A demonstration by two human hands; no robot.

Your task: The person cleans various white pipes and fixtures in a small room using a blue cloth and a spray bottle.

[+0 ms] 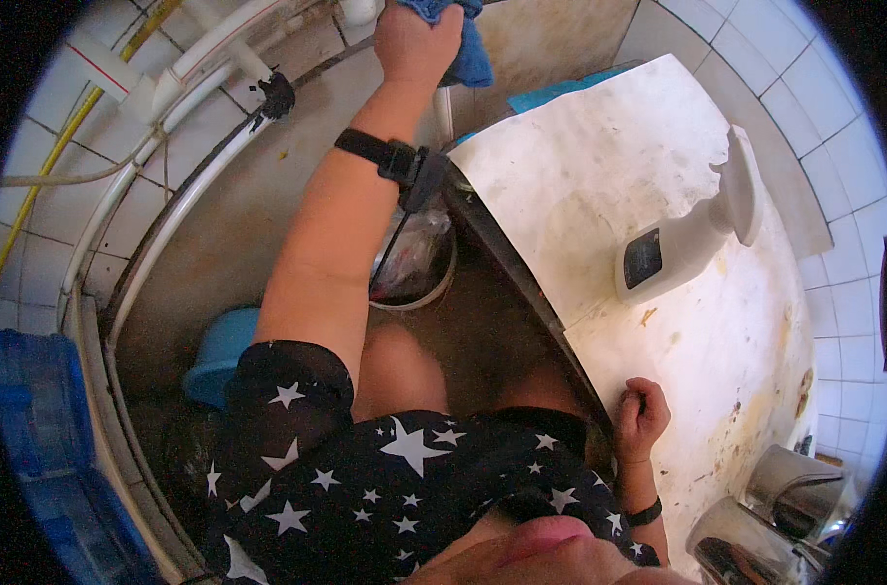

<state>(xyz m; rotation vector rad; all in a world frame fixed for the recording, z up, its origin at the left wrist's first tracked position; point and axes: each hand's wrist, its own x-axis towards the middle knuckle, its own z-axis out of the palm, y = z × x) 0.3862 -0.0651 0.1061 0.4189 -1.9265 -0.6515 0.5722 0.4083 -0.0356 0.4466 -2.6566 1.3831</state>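
My left hand reaches far forward and grips a bunched blue cloth near a stained wall panel. A black strap with a small device circles that forearm. My right hand is loosely curled at the near edge of a stained white worktop, and no object shows in it. On the worktop a white spray bottle with a dark label stands beyond my right hand. The top of the cloth is cut off by the frame's edge.
White pipes and a yellow hose run along the tiled left wall. Below are a bucket with plastic inside and a blue basin. Metal containers stand at lower right; a blue crate sits far left.
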